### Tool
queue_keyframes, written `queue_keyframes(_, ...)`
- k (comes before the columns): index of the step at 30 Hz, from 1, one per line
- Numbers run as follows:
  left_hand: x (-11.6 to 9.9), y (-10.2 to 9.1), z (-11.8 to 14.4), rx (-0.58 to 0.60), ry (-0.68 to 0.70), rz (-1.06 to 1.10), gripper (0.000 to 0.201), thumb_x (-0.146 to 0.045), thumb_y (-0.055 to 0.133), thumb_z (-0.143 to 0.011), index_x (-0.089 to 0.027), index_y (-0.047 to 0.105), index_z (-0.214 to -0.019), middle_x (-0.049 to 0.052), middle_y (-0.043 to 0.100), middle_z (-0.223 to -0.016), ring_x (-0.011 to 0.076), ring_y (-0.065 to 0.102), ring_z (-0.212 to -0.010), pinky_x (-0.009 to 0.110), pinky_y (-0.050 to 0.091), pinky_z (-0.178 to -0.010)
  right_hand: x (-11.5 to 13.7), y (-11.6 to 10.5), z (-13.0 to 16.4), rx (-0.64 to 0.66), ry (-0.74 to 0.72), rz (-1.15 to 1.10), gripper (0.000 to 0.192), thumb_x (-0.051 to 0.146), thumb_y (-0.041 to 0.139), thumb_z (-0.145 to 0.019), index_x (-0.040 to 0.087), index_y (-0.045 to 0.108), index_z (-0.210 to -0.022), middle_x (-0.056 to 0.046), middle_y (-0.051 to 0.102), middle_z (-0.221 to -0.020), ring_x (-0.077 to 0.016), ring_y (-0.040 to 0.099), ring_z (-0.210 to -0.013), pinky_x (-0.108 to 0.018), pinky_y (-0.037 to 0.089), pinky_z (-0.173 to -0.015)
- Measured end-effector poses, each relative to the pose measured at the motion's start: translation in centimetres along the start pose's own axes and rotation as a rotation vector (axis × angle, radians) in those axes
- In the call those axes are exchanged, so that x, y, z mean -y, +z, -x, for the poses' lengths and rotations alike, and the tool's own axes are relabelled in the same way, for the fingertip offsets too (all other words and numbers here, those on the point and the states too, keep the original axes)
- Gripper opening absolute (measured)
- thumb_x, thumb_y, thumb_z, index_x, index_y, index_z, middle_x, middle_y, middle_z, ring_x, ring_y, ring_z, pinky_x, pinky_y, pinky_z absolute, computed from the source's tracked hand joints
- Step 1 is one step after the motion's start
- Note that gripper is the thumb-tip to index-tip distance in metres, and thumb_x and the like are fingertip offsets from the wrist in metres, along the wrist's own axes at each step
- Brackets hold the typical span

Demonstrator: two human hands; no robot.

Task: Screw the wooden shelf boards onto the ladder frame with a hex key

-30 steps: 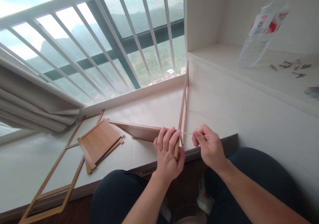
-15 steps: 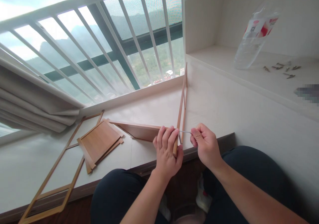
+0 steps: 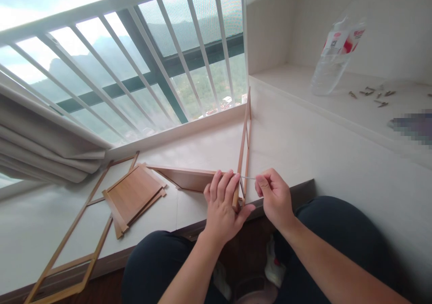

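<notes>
Upright light-brown wooden frame [image 3: 243,137] stands on edge on the pale window-sill worktop [image 3: 209,148], its near end gripped by the left hand [image 3: 222,207], fingers closed round the rail. Right hand [image 3: 275,196] pinches a thin metal key [image 3: 248,178] whose tip meets the frame. Flat wooden panels [image 3: 133,193] lie well apart leftward.

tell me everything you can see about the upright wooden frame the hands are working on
The upright wooden frame is made of thin light-brown strips, wood or wood-look. It stands on edge on the pale window ledge, running from the near edge back toward the window corner. The left hand grips its near end, where a wooden panel meets it. The right hand holds a thin metal tool against that end.
</notes>
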State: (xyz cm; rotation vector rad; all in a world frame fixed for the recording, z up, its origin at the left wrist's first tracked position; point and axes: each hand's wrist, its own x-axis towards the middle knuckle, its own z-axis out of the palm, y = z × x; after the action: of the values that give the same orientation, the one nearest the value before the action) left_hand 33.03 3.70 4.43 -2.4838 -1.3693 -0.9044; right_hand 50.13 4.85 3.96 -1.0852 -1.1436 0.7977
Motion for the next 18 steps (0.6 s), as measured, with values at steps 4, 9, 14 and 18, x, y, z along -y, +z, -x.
queue_keyframes(4,1.8,-2.7,-0.3,0.093,0.121,-0.088,0.114,-0.082,0.058,-0.074,-0.013,0.026,-0.159,0.023,0.04,-0.156,0.0446,0.012,-0.153,0.056,0.014,-0.119,-0.5,-0.5,-0.5,0.042,-0.117,0.09,0.025,0.041,0.058,-0.099,0.022,0.058,-0.082,0.003,0.053,-0.063,-0.0136,0.051,-0.057,-0.027,0.041,-0.059)
queue_keyframes(9,4.6,-7.2,-2.7,0.197,0.212,-0.129,0.09,-0.072,0.05,-0.087,-0.018,0.032,-0.157,0.018,0.046,-0.153,0.037,0.017,-0.154,0.05,0.01,-0.122,-1.1,-0.8,-1.4,0.067,-0.205,0.115,0.019,0.035,0.057,-0.099,0.022,0.057,-0.085,0.003,0.056,-0.065,-0.0139,0.056,-0.06,-0.027,0.044,-0.063)
queue_keyframes(14,4.8,-8.4,-5.9,0.34,0.154,-0.109,0.036,-0.036,0.045,-0.104,-0.029,0.054,-0.138,0.005,0.065,-0.137,0.0237,0.04,-0.146,0.046,0.009,-0.121,-1.2,-0.6,-1.7,0.083,-0.31,0.135,0.019,0.031,0.054,-0.101,0.022,0.053,-0.084,0.003,0.056,-0.065,-0.0125,0.056,-0.059,-0.026,0.044,-0.062)
queue_keyframes(18,4.2,-6.8,-7.2,0.405,0.11,-0.047,0.022,-0.029,0.045,-0.104,-0.029,0.062,-0.118,0.001,0.071,-0.126,0.0211,0.047,-0.14,0.047,0.011,-0.119,-0.8,-0.5,-1.9,0.082,-0.356,0.165,0.021,0.029,0.052,-0.101,0.022,0.05,-0.082,0.004,0.054,-0.064,-0.0116,0.054,-0.056,-0.025,0.042,-0.059)
